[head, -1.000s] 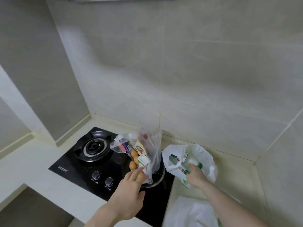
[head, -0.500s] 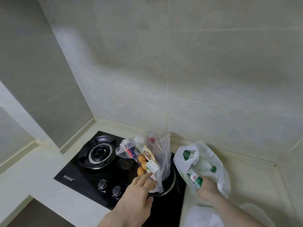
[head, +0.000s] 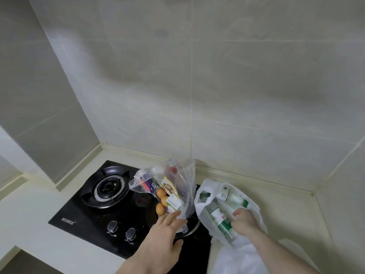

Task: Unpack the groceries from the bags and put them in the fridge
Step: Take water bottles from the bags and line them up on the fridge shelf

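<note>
My left hand (head: 164,232) reaches forward over the black glass gas hob (head: 110,218), fingers extended and loosely together, fingertips touching the lower edge of the clear crinkled plastic bag (head: 183,180); the thumb is spread to the side and grips nothing. The clear bag stands upright over the right burner of the hob and holds three brown eggs (head: 161,201) stacked along its left side, a small white carton with a green label (head: 173,202) just beside them, a yellow-orange printed packet (head: 167,185) above that, a blue-and-red packet (head: 149,183) toward the left opening, and a red item near the top, too blurred to identify. My right hand (head: 244,219) is inside the mouth of the white plastic carrier bag (head: 205,210), which lies on the pale cream tabletop (head: 286,210) just right of the hob, touching the clear bag's base region. The fingers of this hand curl around a clear plastic bottle with a green-and-white label (head: 221,220), which lies tilted within the bag. A second clear bottle with a green cap (head: 233,198) lies behind it in the same bag. The left burner (head: 107,187) is uncovered, and two round control knobs (head: 121,230) sit at the hob's front edge. Grey-beige wall tiles (head: 217,86) rise behind the tabletop
</note>
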Tool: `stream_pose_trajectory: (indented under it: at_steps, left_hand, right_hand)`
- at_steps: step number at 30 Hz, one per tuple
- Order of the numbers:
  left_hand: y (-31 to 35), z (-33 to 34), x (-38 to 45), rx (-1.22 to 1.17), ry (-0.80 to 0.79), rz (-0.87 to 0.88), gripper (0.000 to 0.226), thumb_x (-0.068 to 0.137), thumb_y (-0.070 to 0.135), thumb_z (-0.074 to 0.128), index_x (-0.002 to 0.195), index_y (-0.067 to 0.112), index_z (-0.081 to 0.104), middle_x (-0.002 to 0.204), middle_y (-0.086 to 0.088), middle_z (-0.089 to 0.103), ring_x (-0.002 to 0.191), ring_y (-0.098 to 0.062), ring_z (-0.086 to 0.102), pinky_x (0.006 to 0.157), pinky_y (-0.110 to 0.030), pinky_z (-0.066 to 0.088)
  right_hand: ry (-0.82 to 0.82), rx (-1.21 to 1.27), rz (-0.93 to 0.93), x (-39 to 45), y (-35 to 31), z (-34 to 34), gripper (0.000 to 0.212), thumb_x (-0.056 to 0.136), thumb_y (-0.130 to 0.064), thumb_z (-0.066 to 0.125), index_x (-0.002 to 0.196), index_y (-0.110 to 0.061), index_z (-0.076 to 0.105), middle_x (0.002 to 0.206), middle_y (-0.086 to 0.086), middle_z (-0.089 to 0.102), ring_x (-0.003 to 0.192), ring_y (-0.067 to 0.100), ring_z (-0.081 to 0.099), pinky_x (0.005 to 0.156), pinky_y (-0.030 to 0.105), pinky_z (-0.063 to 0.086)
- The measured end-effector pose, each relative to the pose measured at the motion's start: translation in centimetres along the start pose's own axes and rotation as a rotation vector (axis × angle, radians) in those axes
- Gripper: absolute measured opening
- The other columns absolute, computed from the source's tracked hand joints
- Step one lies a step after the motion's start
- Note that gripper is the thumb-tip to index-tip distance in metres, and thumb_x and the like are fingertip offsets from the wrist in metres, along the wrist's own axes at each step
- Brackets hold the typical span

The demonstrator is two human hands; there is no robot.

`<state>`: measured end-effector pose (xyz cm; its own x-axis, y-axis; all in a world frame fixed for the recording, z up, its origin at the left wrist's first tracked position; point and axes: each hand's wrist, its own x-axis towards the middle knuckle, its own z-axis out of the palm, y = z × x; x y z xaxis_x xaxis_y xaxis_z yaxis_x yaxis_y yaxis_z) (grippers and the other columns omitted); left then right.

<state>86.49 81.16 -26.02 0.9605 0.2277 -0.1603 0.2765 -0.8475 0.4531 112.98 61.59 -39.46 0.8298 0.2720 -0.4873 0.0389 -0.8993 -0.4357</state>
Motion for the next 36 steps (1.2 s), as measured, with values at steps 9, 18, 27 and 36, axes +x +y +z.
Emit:
stream_pose_trajectory:
  at_steps: [9,18,27,36]
  left_hand:
    - [-0.2,0.6,-0.5,-0.007,-0.001,0.012,0.058,0.088,0.032,0.052,0.143,0.045,0.04,0.163,0.019,0.022,0.151,-0.011,0.02,0.12,-0.036,0.03]
    - [-1.3,-0.2,-2.0,-0.038,0.066,-0.007,0.056,0.09,0.023,0.054,0.142,0.043,0.045,0.156,0.027,0.027,0.143,-0.006,0.027,0.116,-0.022,0.025]
    - [0.7,0.4,1.1,-0.246,0.06,0.026,0.056,0.088,0.038,0.062,0.143,0.037,0.049,0.149,0.023,0.038,0.141,-0.003,0.036,0.113,-0.016,0.029]
    - [3.6,1.0,2.9,-0.61,-0.069,0.045,0.074,0.078,0.06,0.078,0.142,0.038,0.047,0.137,0.022,0.054,0.124,0.003,0.055,0.107,-0.024,0.047]
  right_hand:
    - [-0.051,0.03,-0.045,-0.4,1.8,4.0,0.05,0.085,-0.03,0.065,0.134,-0.031,0.054,0.107,-0.002,0.068,0.089,0.023,0.065,0.079,0.032,0.053]
    - [0.046,0.098,-0.068,-2.5,0.5,2.3,0.027,0.077,-0.037,0.075,0.099,-0.027,0.064,0.086,-0.006,0.07,0.075,0.017,0.067,0.065,0.028,0.053]
    - [0.379,0.513,-0.175,-11.9,-0.5,-5.0,0.041,0.067,-0.033,0.086,0.103,-0.036,0.065,0.113,-0.01,0.065,0.101,0.013,0.064,0.087,0.034,0.05]
    - [0.287,1.145,-0.119,-18.3,0.9,-7.8,0.051,0.065,-0.042,0.078,0.107,-0.013,0.073,0.098,0.013,0.075,0.087,0.027,0.068,0.069,0.042,0.052]
